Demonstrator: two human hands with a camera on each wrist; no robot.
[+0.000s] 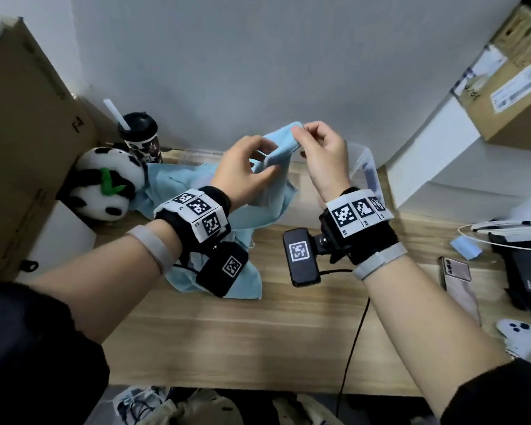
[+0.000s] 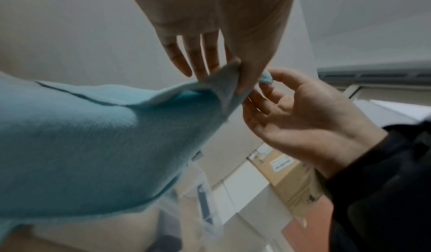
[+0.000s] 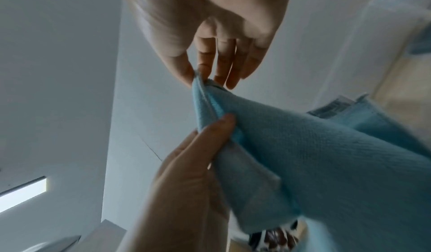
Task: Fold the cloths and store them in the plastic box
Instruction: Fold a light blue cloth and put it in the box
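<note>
A light blue cloth [image 1: 281, 148] hangs in the air over the back of the wooden table [image 1: 258, 332]. My left hand [image 1: 270, 157] pinches one fold of it between thumb and fingers. My right hand [image 1: 301, 139] pinches its top edge just to the right, close to the left hand. In the left wrist view the left hand [image 2: 233, 77] nips the cloth [image 2: 93, 136]. In the right wrist view the right hand [image 3: 198, 77] holds the cloth [image 3: 303, 145] at its tip. More light blue cloth [image 1: 227, 277] lies crumpled under my left wrist. The clear plastic box [image 1: 362, 161] stands behind the hands, partly hidden.
A panda plush [image 1: 105, 182] and a dark cup with a straw [image 1: 140, 139] sit at the back left beside a big cardboard box [image 1: 19, 148]. Phones [image 1: 457, 271], a white controller [image 1: 518, 332] and black gear [image 1: 528, 265] crowd the right. A black cable [image 1: 353, 332] crosses the table front.
</note>
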